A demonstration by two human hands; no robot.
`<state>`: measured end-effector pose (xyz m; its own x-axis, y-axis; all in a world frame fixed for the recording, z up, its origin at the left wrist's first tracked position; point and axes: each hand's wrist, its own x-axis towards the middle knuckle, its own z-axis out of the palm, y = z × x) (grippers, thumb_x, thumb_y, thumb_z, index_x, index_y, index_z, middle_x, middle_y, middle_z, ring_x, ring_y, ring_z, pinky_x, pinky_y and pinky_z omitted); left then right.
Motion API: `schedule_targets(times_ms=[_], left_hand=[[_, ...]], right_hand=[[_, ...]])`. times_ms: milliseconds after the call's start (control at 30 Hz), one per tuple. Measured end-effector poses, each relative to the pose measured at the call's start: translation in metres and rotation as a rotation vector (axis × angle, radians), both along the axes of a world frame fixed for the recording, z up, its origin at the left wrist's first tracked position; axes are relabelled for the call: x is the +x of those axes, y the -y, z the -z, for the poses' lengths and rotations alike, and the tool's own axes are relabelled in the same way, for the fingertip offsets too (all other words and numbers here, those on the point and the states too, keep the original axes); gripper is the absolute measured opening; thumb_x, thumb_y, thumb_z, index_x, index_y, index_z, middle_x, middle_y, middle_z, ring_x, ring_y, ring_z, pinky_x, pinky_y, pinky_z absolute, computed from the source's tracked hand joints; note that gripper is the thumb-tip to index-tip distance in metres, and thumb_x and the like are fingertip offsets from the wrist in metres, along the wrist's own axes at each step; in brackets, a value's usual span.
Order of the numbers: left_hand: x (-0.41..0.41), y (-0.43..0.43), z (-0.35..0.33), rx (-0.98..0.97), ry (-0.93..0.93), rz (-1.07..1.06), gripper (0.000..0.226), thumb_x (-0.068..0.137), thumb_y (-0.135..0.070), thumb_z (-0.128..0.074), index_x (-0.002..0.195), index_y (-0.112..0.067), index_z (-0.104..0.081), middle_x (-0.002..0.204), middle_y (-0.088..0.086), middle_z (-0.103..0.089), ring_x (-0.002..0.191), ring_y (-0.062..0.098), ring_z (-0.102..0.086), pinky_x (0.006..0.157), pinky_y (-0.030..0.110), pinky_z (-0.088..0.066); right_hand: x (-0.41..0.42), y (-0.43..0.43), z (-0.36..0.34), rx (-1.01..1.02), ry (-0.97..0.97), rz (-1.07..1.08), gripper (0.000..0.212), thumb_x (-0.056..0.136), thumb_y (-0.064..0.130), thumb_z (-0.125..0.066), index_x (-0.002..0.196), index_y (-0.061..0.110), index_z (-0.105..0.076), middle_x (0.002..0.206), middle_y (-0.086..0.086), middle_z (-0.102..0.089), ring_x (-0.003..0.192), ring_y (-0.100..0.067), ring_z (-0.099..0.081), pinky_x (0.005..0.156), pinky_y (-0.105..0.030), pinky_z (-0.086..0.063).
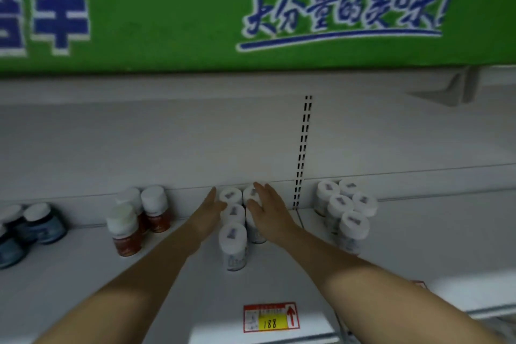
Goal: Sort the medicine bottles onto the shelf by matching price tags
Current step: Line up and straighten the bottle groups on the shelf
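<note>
Several white-capped medicine bottles (232, 243) stand in a tight cluster at the middle of the white shelf (83, 274). My left hand (208, 212) lies flat against the cluster's left side, fingers straight. My right hand (268, 212) rests on the caps and right side of the rear bottles, fingers spread, hiding part of them. A red and yellow price tag (270, 317) marked 188 sits on the shelf's front edge below the cluster.
Three brown bottles (127, 234) with white caps stand to the left, dark blue jars (42, 222) farther left. Another group of white bottles (347, 212) stands right of the slotted upright (303, 153). A green banner (195, 8) hangs above.
</note>
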<state>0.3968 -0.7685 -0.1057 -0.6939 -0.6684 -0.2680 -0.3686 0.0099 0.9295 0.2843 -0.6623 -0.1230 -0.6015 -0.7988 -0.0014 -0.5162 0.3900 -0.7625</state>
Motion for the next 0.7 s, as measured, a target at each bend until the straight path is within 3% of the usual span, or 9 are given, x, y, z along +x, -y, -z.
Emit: schedule_targets(times_ms=[133, 200, 300, 367, 433, 500, 600, 700], left_hand=[[-0.007, -0.004, 0.017, 0.211, -0.077, -0.066, 0.084, 0.07, -0.051, -0.046, 0.147, -0.028, -0.021, 0.149, 0.007, -0.035, 0.129, 0.029, -0.042, 0.112, 0.042, -0.032], [-0.012, 0.002, 0.031, 0.307, -0.121, -0.1, 0.079, 0.073, -0.06, -0.046, 0.143, -0.027, -0.032, 0.14, 0.01, -0.047, 0.118, 0.03, -0.052, 0.106, 0.045, -0.04], [-0.013, -0.007, 0.028, 0.304, -0.169, -0.107, 0.055, 0.093, -0.04, -0.042, 0.145, -0.031, -0.024, 0.135, 0.007, -0.048, 0.109, 0.029, -0.056, 0.086, 0.037, -0.051], [-0.016, -0.009, 0.026, 0.267, -0.182, -0.101, 0.055, 0.097, -0.024, -0.039, 0.146, -0.033, -0.015, 0.128, 0.004, -0.048, 0.104, 0.028, -0.056, 0.073, 0.03, -0.051], [-0.015, -0.011, 0.023, 0.286, -0.207, -0.11, 0.06, 0.094, -0.027, -0.044, 0.147, -0.031, -0.016, 0.128, 0.002, -0.048, 0.103, 0.027, -0.056, 0.077, 0.032, -0.05], [-0.009, -0.012, 0.023, 0.285, -0.222, -0.134, 0.059, 0.096, -0.028, -0.041, 0.148, -0.029, -0.013, 0.137, 0.001, -0.044, 0.116, 0.029, -0.052, 0.091, 0.034, -0.043], [0.005, -0.02, 0.022, 0.208, -0.245, -0.115, 0.055, 0.101, -0.017, -0.031, 0.149, -0.025, -0.006, 0.148, 0.003, -0.031, 0.132, 0.025, -0.037, 0.097, 0.028, -0.032], [0.011, -0.029, 0.03, 0.154, -0.234, -0.087, 0.053, 0.101, -0.018, -0.028, 0.148, -0.022, -0.005, 0.146, 0.004, -0.034, 0.119, 0.018, -0.043, 0.094, 0.025, -0.033]], right_hand=[[0.007, 0.008, 0.012, -0.005, 0.04, 0.058, 0.05, 0.099, 0.031, -0.034, 0.147, 0.02, -0.022, 0.158, -0.007, -0.006, 0.143, -0.023, -0.016, 0.113, -0.031, -0.019], [0.006, 0.009, 0.015, -0.002, 0.042, 0.066, 0.05, 0.1, 0.029, -0.033, 0.147, 0.02, -0.021, 0.158, -0.006, -0.002, 0.144, -0.023, -0.016, 0.111, -0.029, -0.02], [0.005, 0.01, 0.019, -0.001, 0.01, 0.062, 0.051, 0.1, 0.026, -0.031, 0.148, 0.018, -0.016, 0.159, -0.005, 0.0, 0.144, -0.022, -0.014, 0.11, -0.025, -0.018], [0.005, 0.01, 0.019, -0.013, 0.0, 0.057, 0.052, 0.1, 0.026, -0.031, 0.148, 0.016, -0.016, 0.158, -0.006, -0.001, 0.144, -0.023, -0.014, 0.111, -0.025, -0.017], [0.005, 0.008, 0.02, -0.038, -0.012, 0.061, 0.052, 0.099, 0.03, -0.035, 0.147, 0.017, -0.02, 0.158, -0.009, -0.001, 0.144, -0.024, -0.012, 0.113, -0.027, -0.017], [0.007, 0.001, 0.023, -0.053, -0.145, 0.031, 0.058, 0.097, 0.042, -0.037, 0.148, 0.018, -0.02, 0.158, -0.008, 0.002, 0.146, -0.023, -0.006, 0.117, -0.031, -0.013], [0.017, -0.011, 0.032, -0.062, -0.406, -0.092, 0.083, 0.085, 0.071, -0.011, 0.149, 0.018, -0.016, 0.158, -0.006, 0.002, 0.146, -0.022, 0.002, 0.117, -0.03, 0.0], [0.022, -0.013, 0.044, -0.048, -0.453, -0.102, 0.095, 0.075, 0.076, 0.006, 0.149, 0.019, -0.014, 0.159, -0.005, 0.002, 0.146, -0.021, 0.005, 0.118, -0.033, 0.002]])
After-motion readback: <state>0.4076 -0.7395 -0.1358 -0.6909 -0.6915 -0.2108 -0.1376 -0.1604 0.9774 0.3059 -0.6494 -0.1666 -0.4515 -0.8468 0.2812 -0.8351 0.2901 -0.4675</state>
